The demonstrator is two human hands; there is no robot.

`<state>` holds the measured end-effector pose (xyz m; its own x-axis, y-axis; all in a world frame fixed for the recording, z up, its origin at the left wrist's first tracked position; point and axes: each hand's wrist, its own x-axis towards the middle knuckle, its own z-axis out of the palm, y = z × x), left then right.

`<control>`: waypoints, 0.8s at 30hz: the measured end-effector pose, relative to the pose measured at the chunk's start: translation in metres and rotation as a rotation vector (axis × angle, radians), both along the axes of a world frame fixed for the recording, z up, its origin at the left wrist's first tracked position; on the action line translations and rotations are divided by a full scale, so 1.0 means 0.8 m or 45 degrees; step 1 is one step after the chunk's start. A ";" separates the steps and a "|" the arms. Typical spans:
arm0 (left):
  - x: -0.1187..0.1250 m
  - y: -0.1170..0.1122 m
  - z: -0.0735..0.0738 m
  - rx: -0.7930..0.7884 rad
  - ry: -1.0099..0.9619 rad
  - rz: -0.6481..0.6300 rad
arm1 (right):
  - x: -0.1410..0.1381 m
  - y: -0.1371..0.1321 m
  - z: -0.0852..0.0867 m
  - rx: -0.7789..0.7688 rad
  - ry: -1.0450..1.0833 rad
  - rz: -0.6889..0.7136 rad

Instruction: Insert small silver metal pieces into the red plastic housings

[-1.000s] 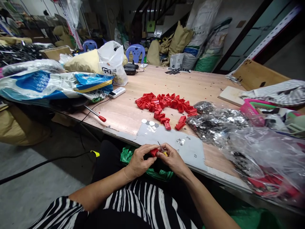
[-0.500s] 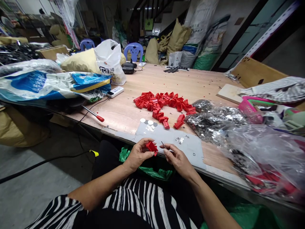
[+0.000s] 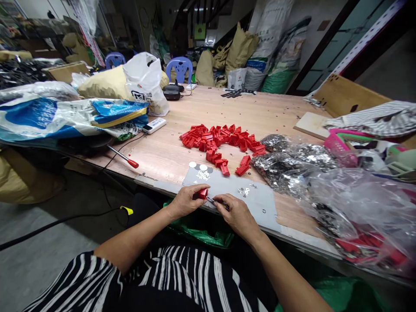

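Between the thumb and fingers of my left hand (image 3: 186, 201) is a small red plastic housing (image 3: 203, 193), held over the front edge of the table. My right hand (image 3: 236, 212) is closed on a thin metal tool (image 3: 211, 199), possibly tweezers, whose tip meets the housing's right side. Beneath and beyond both hands lies a grey mat (image 3: 224, 187). Small silvery metal pieces (image 3: 203, 175) are heaped at its far left, and another little group of metal parts (image 3: 243, 190) lies on its right. Past the mat spreads a pile of similar red housings (image 3: 216, 138).
Clear plastic bags of metal parts (image 3: 292, 158) crowd the right side, near a pink basket (image 3: 339, 147). A red-tipped lever (image 3: 132, 163) juts out at the left, below a white handheld device (image 3: 154, 125). A green bag (image 3: 208, 236) hangs under the table edge.
My hands have come together. The red housing has turned and shifted slightly up and left, and the tool tip, apart from it before, now meets it.
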<state>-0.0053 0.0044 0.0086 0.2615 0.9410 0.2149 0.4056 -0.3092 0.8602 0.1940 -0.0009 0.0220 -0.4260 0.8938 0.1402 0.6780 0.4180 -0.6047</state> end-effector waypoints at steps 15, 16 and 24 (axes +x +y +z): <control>-0.002 0.007 -0.001 -0.050 -0.014 -0.048 | -0.014 -0.008 0.000 0.084 -0.170 0.003; -0.002 0.007 -0.003 -0.049 -0.014 -0.040 | -0.018 -0.010 -0.001 0.100 -0.187 -0.008; 0.000 0.003 -0.010 -0.060 -0.086 -0.006 | -0.033 -0.023 -0.010 0.095 -0.113 -0.134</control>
